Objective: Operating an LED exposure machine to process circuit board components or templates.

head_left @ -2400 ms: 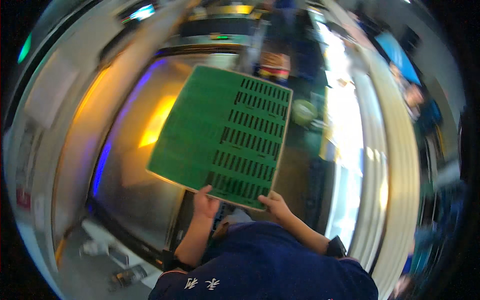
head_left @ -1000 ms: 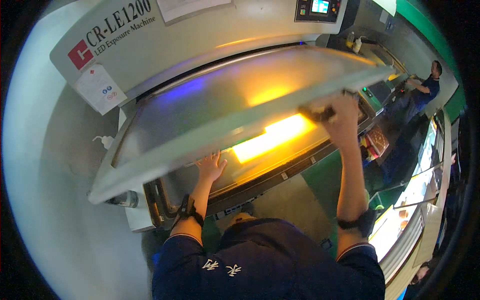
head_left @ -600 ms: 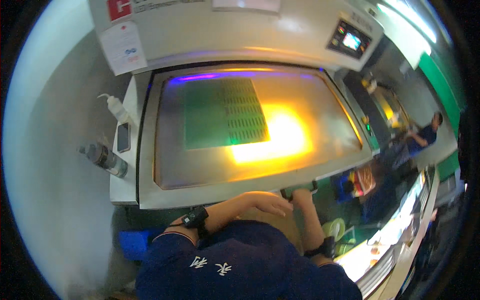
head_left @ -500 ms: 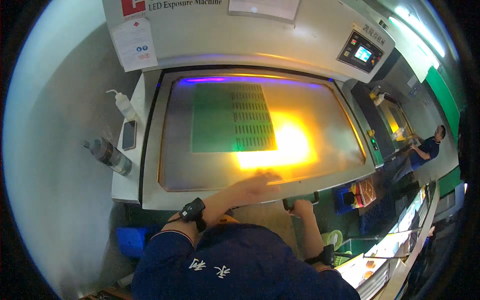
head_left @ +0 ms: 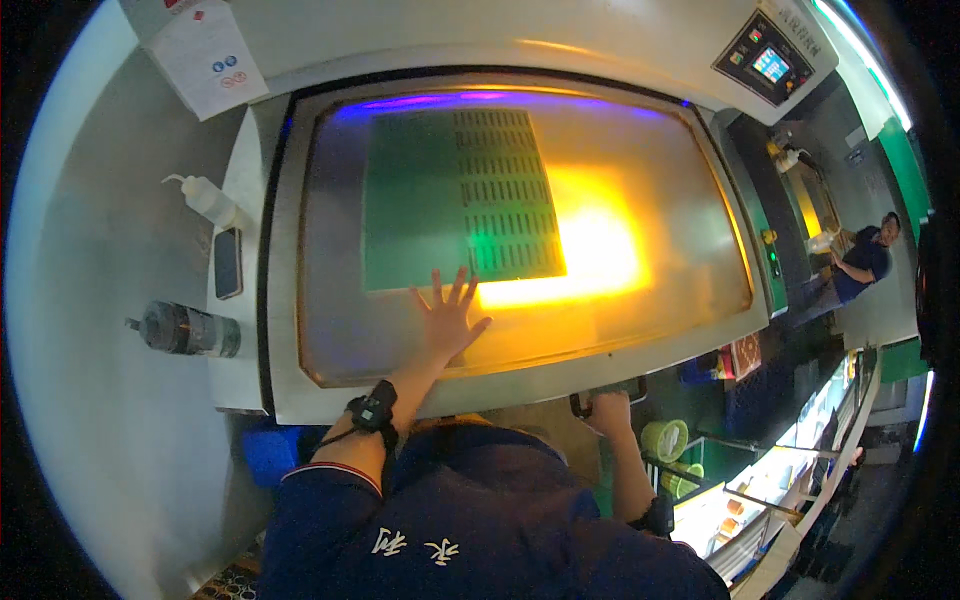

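Hands: left hand (head_left: 448, 318) lies flat, fingers spread, on the glass lid (head_left: 640, 330) of the exposure machine, gripping nothing; right hand (head_left: 608, 411) is closed around the dark handle (head_left: 605, 391) at the lid's near edge.
Panel: green slotted panel (head_left: 455, 198) lies under the glass, left of centre, its near edge just beyond the left fingertips.
Light: yellow glow (head_left: 590, 250) spreads right of the panel.
Left ledge: white squeeze bottle (head_left: 205, 198), dark phone (head_left: 228, 263) and clear bottle (head_left: 185, 329) lying on its side.
Far right: control screen (head_left: 772, 64); a seated person (head_left: 865, 262) well apart.
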A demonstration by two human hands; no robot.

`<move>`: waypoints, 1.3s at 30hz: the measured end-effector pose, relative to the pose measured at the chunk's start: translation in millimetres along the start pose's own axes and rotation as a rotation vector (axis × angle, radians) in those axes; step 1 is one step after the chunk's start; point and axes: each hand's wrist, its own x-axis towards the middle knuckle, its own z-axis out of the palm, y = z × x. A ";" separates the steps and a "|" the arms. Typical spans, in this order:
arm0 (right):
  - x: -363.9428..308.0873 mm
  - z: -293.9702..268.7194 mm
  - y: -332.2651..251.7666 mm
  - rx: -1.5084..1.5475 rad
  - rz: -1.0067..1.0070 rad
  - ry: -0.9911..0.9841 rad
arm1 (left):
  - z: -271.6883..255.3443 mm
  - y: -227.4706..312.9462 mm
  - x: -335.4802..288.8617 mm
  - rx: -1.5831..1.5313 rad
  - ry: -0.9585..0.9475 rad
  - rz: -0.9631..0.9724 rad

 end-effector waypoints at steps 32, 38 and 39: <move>147.6 134.8 67.7 0.715 -0.009 0.333 | 14.5 80.0 26.3 0.026 -0.598 -0.402; 107.7 149.7 66.1 0.732 0.008 0.336 | 7.0 82.8 24.1 0.027 -0.592 -0.416; 107.8 149.6 67.9 0.736 0.015 0.346 | 7.1 83.6 25.7 0.024 -0.578 -0.421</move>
